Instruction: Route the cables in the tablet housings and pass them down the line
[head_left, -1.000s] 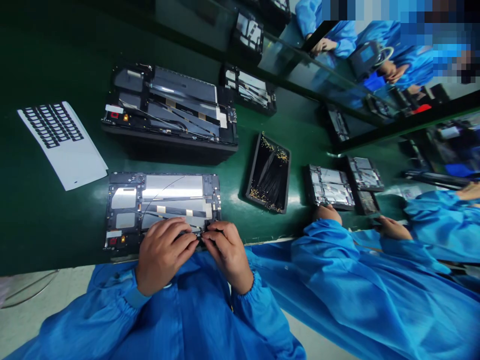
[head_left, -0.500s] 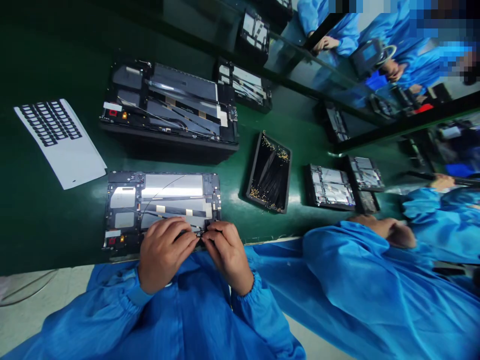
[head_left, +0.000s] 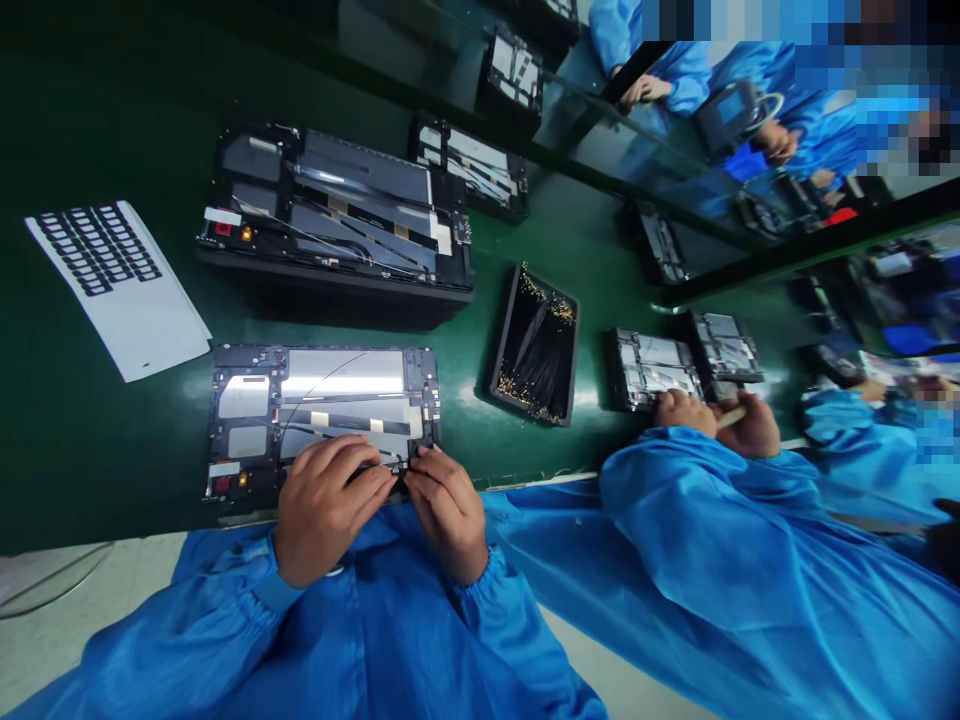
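Observation:
An opened tablet (head_left: 322, 400) with its back cover off lies on the green belt (head_left: 90, 440) right in front of me. My left hand (head_left: 326, 505) rests on its near edge, fingers curled and pressed down on the lower right part. My right hand (head_left: 448, 510) meets it there, fingertips pinched on a small part I cannot make out at the tablet's near right corner. Thin cables and taped strips run across the tablet's inside.
A stack of opened tablets (head_left: 337, 215) sits behind mine. A white sheet with dark stickers (head_left: 112, 280) lies at the left. A black tray of thin cables (head_left: 538, 345) stands to the right. A co-worker's hands (head_left: 712, 420) work on another tablet (head_left: 652, 365).
My hands have barely shifted; the right hand drew slightly left. The co-worker's hands came back forward onto the tablet on the right.

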